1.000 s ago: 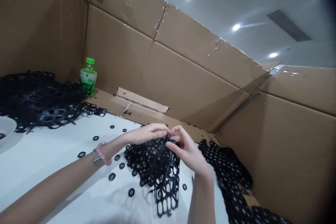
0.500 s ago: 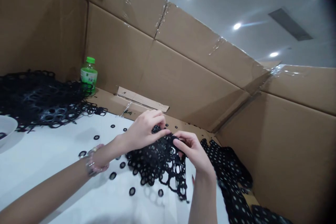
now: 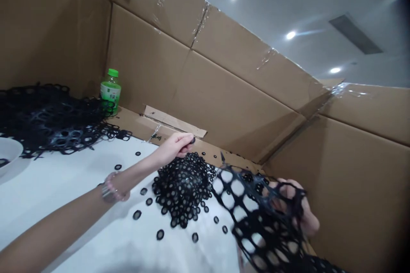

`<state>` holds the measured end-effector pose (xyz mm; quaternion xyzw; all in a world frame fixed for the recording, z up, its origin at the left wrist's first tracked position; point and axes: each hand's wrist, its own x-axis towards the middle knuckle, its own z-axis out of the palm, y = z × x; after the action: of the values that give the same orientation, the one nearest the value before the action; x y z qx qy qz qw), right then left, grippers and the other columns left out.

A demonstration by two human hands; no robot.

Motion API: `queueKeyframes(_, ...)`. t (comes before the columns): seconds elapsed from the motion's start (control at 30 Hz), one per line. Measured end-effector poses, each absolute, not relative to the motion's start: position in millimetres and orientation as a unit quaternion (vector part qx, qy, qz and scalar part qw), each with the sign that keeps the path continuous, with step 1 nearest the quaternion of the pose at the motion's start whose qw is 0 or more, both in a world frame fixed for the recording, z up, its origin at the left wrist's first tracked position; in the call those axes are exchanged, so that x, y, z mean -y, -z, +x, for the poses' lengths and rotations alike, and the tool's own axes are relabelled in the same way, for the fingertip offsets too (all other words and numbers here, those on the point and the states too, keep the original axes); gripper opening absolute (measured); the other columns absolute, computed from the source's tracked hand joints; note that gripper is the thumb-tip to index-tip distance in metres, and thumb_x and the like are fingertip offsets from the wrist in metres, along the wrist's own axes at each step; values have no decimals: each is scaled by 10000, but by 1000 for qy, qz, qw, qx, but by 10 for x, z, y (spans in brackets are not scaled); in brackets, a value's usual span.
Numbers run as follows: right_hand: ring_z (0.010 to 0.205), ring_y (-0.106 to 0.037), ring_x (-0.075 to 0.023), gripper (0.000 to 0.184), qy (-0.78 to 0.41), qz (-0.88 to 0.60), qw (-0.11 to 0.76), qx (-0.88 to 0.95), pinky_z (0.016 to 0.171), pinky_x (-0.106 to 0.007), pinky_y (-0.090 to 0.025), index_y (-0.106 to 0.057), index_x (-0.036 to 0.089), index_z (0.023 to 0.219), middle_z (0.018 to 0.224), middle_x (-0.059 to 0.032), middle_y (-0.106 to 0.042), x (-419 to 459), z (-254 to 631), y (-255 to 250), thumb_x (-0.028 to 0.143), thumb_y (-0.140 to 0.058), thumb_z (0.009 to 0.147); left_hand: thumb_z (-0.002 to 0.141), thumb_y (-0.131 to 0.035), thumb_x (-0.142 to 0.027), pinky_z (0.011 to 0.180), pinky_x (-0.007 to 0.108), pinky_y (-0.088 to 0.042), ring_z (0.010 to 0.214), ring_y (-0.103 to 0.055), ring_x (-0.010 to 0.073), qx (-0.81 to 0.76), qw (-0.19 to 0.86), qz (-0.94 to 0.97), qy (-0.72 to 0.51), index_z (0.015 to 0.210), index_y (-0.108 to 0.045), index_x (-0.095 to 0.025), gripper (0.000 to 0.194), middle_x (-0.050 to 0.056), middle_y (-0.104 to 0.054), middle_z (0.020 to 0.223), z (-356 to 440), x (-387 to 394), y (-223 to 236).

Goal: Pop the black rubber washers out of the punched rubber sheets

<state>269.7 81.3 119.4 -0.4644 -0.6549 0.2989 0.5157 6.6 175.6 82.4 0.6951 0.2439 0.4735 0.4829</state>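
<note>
At the left edge, a white bowl [image 3: 15,154] has something dark in it. Next, a bottle [image 3: 110,92] with green liquid inside stands by a heap of black netting [image 3: 35,115]. The left hand [image 3: 176,147] reaches forward, its grip pinching a small black piece [image 3: 192,140] near a pile of black rings [image 3: 182,187] on the white tabletop [image 3: 179,260]. The blurry right hand [image 3: 306,213] curls up, its grip holding a black net [image 3: 275,230] full of holes.
</note>
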Motion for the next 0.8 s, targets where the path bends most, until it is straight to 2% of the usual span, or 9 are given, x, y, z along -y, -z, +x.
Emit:
queueKeyframes(0.07, 413, -326, -115, 253, -294, -481, 543, 622, 387, -270, -244, -548, 244, 711, 536, -1, -425, -811, 2730, -1258, 494, -578, 737, 880, -319, -364, 501, 223, -282, 508, -357, 97, -320, 342, 765, -442, 595, -346, -177, 343, -36, -387, 548, 68, -1869, -668)
queueKeyframes(0.13, 444, -341, -103, 207, -305, -502, 494, 642, 403, -249, -226, -562, 215, 770, 562, 15, -420, -884, 2597, -1279, 418, -600, 758, 873, -352, -301, 593, 252, -342, 617, -468, 138, -364, 231, 825, -366, 631, -431, -170, 287, 6, -512, 638, 154, -1938, -444)
queueKeyframes(0.2, 477, -362, -100, 212, -319, -498, 425, 685, 431, -238, -254, -558, 196, 830, 569, 32, -409, -993, 2389, -1251, 403, -578, 786, 835, -422, -251, 621, 261, -371, 666, -520, 161, -375, 197, 852, -308, 688, -500, -169, 186, 32, -571, 707, 274, -1977, -226)
queueKeyframes(0.3, 557, -425, -119, 230, -346, -474, 342, 734, 530, -246, -333, -494, 207, 997, 592, 44, -431, -1114, 2161, -1173, 372, -513, 836, 786, -508, -246, 604, 255, -391, 670, -545, 170, -371, 199, 863, -280, 785, -552, -168, 90, 41, -599, 743, 351, -2008, -105)
queueKeyframes(0.37, 593, -439, -128, 250, -366, -466, 321, 739, 568, -253, -347, -437, 221, 1062, 607, 48, -438, -1136, 2115, -1137, 358, -477, 857, 826, -463, -268, 638, 262, -397, 722, -546, 173, -375, 185, 851, -318, 859, -548, -165, 137, 53, -603, 813, 295, -1990, -219)
queueKeyframes(0.43, 599, -426, -121, 246, -383, -462, 322, 732, 574, -245, -342, -400, 234, 1073, 622, 55, -424, -1120, 2112, -1126, 344, -469, 864, 882, -368, -284, 649, 262, -386, 718, -524, 158, -376, 167, 821, -394, 824, -527, -158, 211, 44, -583, 797, 204, -1908, -432)
queueKeyframes(0.5, 594, -410, -106, 243, -397, -456, 329, 726, 575, -232, -335, -371, 245, 1067, 654, 59, -426, -1082, 2099, -1136, 322, -479, 864, 903, -329, -329, 578, 237, -350, 609, -468, 124, -357, 172, 801, -448, 711, -478, -158, 297, -2, -520, 660, 142, -1762, -649)
queueKeyframes(0.63, 659, -457, -106, 262, -428, -404, 313, 746, 624, -233, -369, -333, 252, 1075, 783, 22, -530, -974, 1991, -1173, 291, -488, 867, 831, -475, -437, 468, 205, -247, 489, -341, 72, -265, 255, 844, -389, 605, -412, -154, 367, -58, -388, 533, 180, -1448, -861)
queueKeyframes(0.8, 789, -538, -135, 318, -460, -365, 321, 744, 763, -289, -423, -346, 260, 1107, 919, -20, -579, -868, 1898, -1180, 242, -525, 845, 910, -336, -382, 516, 206, -297, 538, -410, 83, -217, 330, 850, -347, 739, -530, -141, 354, -34, -466, 589, 243, -1302, -901)
